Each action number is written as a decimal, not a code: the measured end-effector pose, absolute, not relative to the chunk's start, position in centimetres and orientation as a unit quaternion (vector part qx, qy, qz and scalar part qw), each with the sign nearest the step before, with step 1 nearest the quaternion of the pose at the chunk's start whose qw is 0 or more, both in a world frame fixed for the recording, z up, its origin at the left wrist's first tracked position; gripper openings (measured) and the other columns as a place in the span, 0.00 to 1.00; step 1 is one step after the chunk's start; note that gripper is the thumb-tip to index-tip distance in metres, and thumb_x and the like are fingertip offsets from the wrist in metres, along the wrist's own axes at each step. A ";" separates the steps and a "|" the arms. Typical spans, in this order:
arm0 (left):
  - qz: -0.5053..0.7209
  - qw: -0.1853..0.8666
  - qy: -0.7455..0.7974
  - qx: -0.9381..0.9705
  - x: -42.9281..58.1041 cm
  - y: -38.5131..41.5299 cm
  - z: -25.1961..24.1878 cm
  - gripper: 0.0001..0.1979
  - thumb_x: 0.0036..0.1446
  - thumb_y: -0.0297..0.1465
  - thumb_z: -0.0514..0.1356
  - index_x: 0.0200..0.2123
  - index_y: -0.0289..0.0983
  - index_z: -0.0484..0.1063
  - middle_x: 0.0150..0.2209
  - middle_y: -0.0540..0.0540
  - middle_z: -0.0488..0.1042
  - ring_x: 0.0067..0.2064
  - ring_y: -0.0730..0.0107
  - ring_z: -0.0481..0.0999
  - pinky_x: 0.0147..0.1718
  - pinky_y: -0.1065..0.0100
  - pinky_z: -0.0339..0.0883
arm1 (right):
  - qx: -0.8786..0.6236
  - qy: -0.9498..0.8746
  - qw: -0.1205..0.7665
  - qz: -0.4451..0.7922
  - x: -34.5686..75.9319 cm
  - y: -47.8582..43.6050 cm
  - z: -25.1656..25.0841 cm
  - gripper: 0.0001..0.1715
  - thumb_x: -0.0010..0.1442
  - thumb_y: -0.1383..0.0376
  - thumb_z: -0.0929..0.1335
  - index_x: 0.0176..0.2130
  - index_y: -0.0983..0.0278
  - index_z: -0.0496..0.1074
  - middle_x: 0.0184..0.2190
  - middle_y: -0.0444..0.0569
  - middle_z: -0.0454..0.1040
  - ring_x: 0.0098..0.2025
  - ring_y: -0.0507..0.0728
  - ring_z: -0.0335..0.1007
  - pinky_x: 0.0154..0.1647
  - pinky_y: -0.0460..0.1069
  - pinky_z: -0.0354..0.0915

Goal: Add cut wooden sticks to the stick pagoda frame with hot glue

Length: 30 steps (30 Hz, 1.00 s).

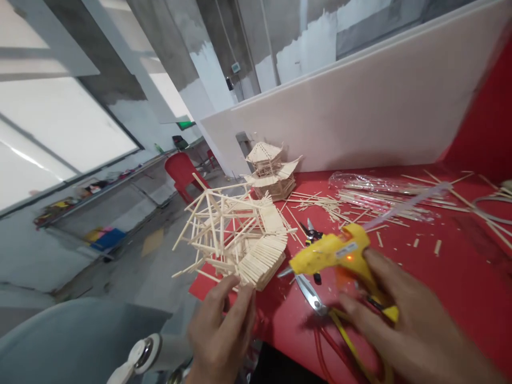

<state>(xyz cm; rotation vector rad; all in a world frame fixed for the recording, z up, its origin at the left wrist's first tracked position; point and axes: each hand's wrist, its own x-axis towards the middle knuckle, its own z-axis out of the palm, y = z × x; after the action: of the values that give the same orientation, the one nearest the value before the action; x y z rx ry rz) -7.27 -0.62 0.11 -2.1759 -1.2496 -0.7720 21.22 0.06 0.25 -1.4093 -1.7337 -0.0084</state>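
A yellow hot glue gun [332, 253] is gripped in my right hand [404, 314], its metal nozzle pointing left and an orange light glowing on its side. A clear glue stick [408, 205] sticks out of its back. My left hand [222, 325] has its fingers closed at the near lower edge of a building model made of wooden sticks [262, 261]; whether a loose stick is between the fingertips is hidden. The model has an open stick frame on its left and a roof of close-laid sticks on its right. Below the glue gun lie scissors [310, 293] with red and yellow handles.
A smaller pagoda model [268, 170] stands behind on the red table [452, 282]. Black pliers [311, 232], loose wooden sticks [320, 205] and a plastic bag of sticks [372, 192] lie on the table. A white board [352, 106] borders its back; a red chair [184, 173] stands beyond.
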 end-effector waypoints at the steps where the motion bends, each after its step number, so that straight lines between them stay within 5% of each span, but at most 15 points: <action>1: -0.282 0.258 -0.453 -0.805 -7.4 -0.5 0.1 0.19 0.52 0.22 0.67 0.47 0.42 0.75 0.45 0.40 0.76 0.34 0.69 0.77 0.32 0.70 0.69 | -0.570 -0.703 0.426 -0.015 20.1 0.6 0.8 0.24 0.64 0.46 0.62 0.42 0.63 0.70 0.30 0.49 0.76 0.23 0.54 0.70 0.19 0.47 0.61; 11: -0.252 0.241 -0.392 -0.851 -8.0 -0.4 0.9 0.16 0.54 0.19 0.64 0.47 0.34 0.75 0.38 0.38 0.78 0.38 0.64 0.77 0.36 0.67 0.70 | -0.513 -0.761 0.366 -0.154 16.9 4.0 1.7 0.18 0.62 0.57 0.63 0.48 0.65 0.67 0.36 0.53 0.72 0.31 0.58 0.66 0.30 0.53 0.59; 30: -0.252 0.232 -0.386 -0.856 -7.9 -0.2 1.2 0.16 0.52 0.17 0.65 0.45 0.32 0.75 0.36 0.37 0.79 0.37 0.63 0.77 0.36 0.65 0.70 | -0.489 -0.783 0.365 -0.123 15.9 4.8 1.3 0.18 0.63 0.64 0.61 0.52 0.67 0.66 0.39 0.53 0.73 0.34 0.59 0.68 0.31 0.53 0.59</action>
<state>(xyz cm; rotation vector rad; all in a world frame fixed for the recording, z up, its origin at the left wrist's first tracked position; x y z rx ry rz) -7.86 -0.17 1.19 -2.3529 -1.0616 -0.6914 15.86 4.82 1.31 -1.2569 -2.0141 -0.3175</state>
